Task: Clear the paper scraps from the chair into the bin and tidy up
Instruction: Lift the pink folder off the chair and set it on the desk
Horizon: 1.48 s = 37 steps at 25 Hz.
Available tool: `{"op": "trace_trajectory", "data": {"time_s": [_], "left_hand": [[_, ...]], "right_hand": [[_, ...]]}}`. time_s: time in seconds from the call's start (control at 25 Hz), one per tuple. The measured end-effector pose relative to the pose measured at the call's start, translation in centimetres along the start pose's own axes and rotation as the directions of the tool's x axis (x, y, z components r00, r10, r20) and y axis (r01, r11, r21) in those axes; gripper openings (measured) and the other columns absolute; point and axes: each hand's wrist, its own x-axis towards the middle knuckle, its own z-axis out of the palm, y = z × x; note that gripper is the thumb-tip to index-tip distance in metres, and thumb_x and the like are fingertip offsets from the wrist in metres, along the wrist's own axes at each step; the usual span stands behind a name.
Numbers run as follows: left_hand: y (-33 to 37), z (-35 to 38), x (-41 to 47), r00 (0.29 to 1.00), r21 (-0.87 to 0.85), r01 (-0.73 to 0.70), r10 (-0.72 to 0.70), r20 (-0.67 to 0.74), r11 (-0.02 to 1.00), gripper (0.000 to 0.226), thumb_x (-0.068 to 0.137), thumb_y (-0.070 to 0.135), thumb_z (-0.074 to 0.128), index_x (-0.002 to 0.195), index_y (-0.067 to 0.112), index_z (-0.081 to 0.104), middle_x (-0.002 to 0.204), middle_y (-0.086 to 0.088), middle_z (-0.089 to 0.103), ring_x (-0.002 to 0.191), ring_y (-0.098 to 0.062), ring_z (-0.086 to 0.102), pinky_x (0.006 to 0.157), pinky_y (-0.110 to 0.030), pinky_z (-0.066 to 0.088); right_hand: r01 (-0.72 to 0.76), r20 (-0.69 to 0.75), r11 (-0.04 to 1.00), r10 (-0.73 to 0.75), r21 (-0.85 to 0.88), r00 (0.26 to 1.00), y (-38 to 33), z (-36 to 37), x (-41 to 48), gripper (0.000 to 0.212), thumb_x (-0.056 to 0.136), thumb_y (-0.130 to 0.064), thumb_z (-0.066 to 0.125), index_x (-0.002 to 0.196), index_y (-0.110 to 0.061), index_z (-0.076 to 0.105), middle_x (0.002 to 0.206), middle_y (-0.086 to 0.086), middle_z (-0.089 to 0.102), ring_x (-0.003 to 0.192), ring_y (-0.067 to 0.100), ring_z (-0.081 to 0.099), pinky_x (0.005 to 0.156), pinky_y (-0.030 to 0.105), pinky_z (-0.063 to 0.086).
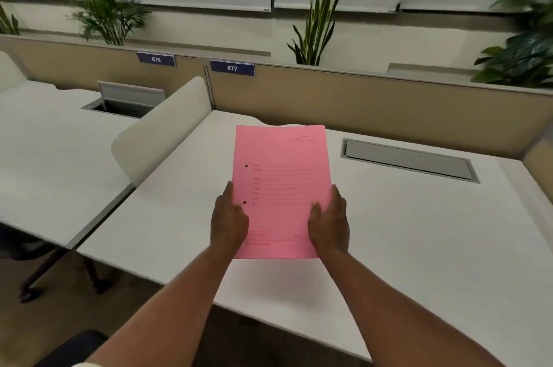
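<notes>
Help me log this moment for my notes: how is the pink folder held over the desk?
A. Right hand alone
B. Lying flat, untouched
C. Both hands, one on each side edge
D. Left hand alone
C: the left hand and the right hand each grip a side of the pink folder near its lower end, above the white desk.

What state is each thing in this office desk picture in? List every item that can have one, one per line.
Pink paper folder: closed, held over the desk by both hands.
Left hand: gripping the folder's left edge.
Right hand: gripping its right edge.
Grey cable hatch on the near white desk: shut.
Grey cable hatch on the left desk: lid raised, open.
</notes>
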Motion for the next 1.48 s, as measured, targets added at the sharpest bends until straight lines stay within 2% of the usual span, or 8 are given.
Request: {"op": "trace_trajectory", "data": {"time_s": [0.2, 0.4, 0.56, 0.76, 0.96, 1.08, 1.24, 1.48], "left_hand": [[1.6, 5.7, 6.3, 0.997, 0.003, -0.052, 0.052, 0.065, 0.999, 0.059, 0.098, 0.01, 0.042, 0.155, 0.022, 0.031, 0.144, -0.01, 0.049, 0.13, -0.028, 0.049, 0.108, -0.04, 0.038], [2.3, 11.2, 14.0, 0.987, -0.028, -0.051, 0.054, 0.15, 0.998, 0.058, 0.097, 0.012, 0.045, 0.153, 0.025, 0.036, 0.149, -0.002, 0.05, 0.134, -0.025, 0.049, 0.112, -0.041, 0.038], [2.1, 14.9, 19.3, 0.975, 0.004, -0.045, 0.043, 0.219, 0.999, 0.055, 0.097, 0.015, 0.048, 0.151, 0.025, 0.039, 0.144, -0.001, 0.056, 0.129, -0.026, 0.054, 0.109, -0.045, 0.043], [1.7, 19.0, 24.8, 0.964, 0.021, -0.036, 0.029, 0.264, 0.999, 0.048, 0.096, 0.017, 0.053, 0.142, 0.028, 0.045, 0.129, 0.001, 0.066, 0.114, -0.026, 0.062, 0.097, -0.04, 0.048], [0.9, 22.9, 30.1, 0.949, 0.056, -0.025, 0.006, 0.316, 0.998, 0.046, 0.096, 0.02, 0.054, 0.141, 0.027, 0.049, 0.13, 0.002, 0.066, 0.115, -0.025, 0.063, 0.097, -0.038, 0.046], [1.2, 24.6, 32.1, 0.948, 0.085, -0.041, 0.012, 0.317, 0.996, 0.046, 0.097, 0.023, 0.054, 0.143, 0.024, 0.049, 0.13, 0.001, 0.062, 0.118, -0.025, 0.06, 0.099, -0.04, 0.044], [1.3, 25.8, 34.0, 0.942, 0.174, -0.091, 0.028, 0.334, 0.981, 0.046, 0.098, 0.024, 0.054, 0.143, 0.02, 0.049, 0.126, -0.004, 0.053, 0.115, -0.027, 0.058, 0.096, -0.043, 0.046], [1.8, 26.5, 35.1, 0.933, 0.235, -0.105, 0.014, 0.36, 0.966, 0.048, 0.101, 0.029, 0.049, 0.148, 0.021, 0.043, 0.126, -0.008, 0.048, 0.119, -0.03, 0.054, 0.1, -0.046, 0.044]], "right_hand": [[-0.047, -0.056, 0.998, 0.045, -0.033, 0.997, 2.6, 1.5, 6.3, 0.06, 0.1, -0.031, 0.046, 0.154, -0.019, 0.024, 0.139, 0.009, 0.044, 0.112, 0.037, 0.057, 0.088, 0.045, 0.048], [-0.111, -0.097, 0.989, 0.101, -0.103, 0.99, 4.5, 4.8, 13.4, 0.058, 0.102, -0.025, 0.044, 0.155, -0.014, 0.023, 0.132, 0.013, 0.045, 0.102, 0.037, 0.059, 0.081, 0.044, 0.049], [-0.168, -0.104, 0.978, 0.156, -0.126, 0.982, 5.7, 7.4, 17.7, 0.059, 0.1, -0.02, 0.045, 0.155, -0.012, 0.024, 0.132, 0.013, 0.044, 0.099, 0.039, 0.06, 0.08, 0.044, 0.05], [-0.227, -0.083, 0.96, 0.216, -0.166, 0.973, 7.1, 10.5, 22.6, 0.061, 0.096, -0.015, 0.047, 0.154, -0.009, 0.027, 0.127, 0.014, 0.042, 0.093, 0.038, 0.059, 0.078, 0.042, 0.05], [-0.269, -0.059, 0.93, 0.263, -0.251, 0.963, 8.1, 13.4, 27.5, 0.062, 0.094, -0.017, 0.049, 0.152, -0.005, 0.03, 0.125, 0.014, 0.045, 0.098, 0.034, 0.058, 0.081, 0.039, 0.05], [-0.272, -0.066, 0.887, 0.267, -0.374, 0.962, 8.4, 14.2, 30.0, 0.059, 0.09, -0.019, 0.053, 0.144, 0.0, 0.04, 0.121, 0.017, 0.048, 0.098, 0.037, 0.056, 0.085, 0.042, 0.047], [-0.235, -0.08, 0.812, 0.228, -0.535, 0.97, 8.8, 14.3, 32.2, 0.038, 0.084, -0.025, 0.055, 0.116, -0.004, 0.056, 0.11, 0.014, 0.051, 0.099, 0.033, 0.052, 0.08, 0.041, 0.044], [-0.201, -0.094, 0.778, 0.181, -0.595, 0.979, 9.1, 14.7, 33.2, 0.04, 0.086, -0.028, 0.054, 0.12, -0.007, 0.056, 0.113, 0.013, 0.052, 0.101, 0.031, 0.051, 0.08, 0.04, 0.042]]}}
